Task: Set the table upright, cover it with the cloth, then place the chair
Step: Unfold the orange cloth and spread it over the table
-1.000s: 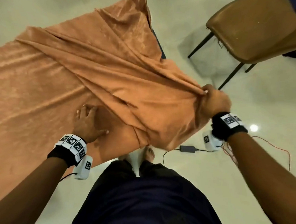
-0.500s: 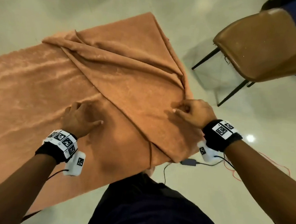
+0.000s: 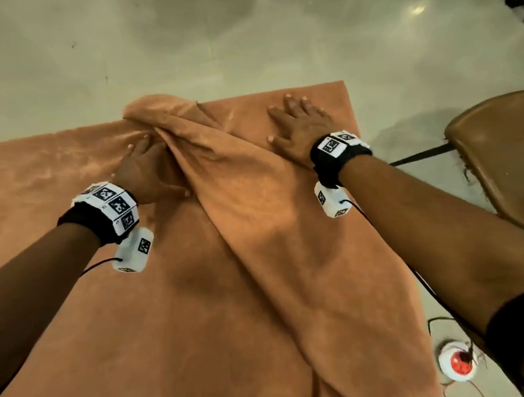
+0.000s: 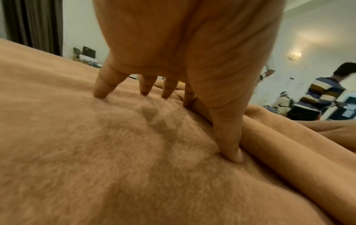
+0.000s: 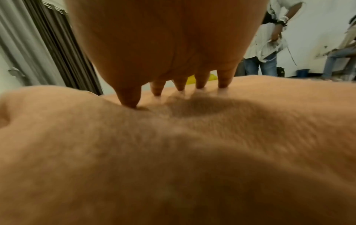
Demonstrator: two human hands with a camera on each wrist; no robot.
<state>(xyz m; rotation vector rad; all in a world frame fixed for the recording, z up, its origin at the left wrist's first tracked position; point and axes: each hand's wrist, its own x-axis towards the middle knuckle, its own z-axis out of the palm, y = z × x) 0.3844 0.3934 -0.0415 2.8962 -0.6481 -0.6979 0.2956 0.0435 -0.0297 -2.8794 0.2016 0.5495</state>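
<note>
The fuzzy orange cloth [image 3: 217, 288] drapes the table, hiding it, with a thick diagonal fold across its middle. Right of the cloth stands the brown leather-seated chair [image 3: 505, 153]. The left hand [image 3: 146, 171], flat with fingers spread, presses beside the fold; the right hand [image 3: 296, 129] presses flat beyond it, gripping nothing. Uneven sweeping could bunch the fold or drag the cloth off.

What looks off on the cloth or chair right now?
The cloth isn't flat: a thick diagonal fold runs between the left hand and right hand, both pressing flat. The chair seat edge looks torn and frayed.
</note>
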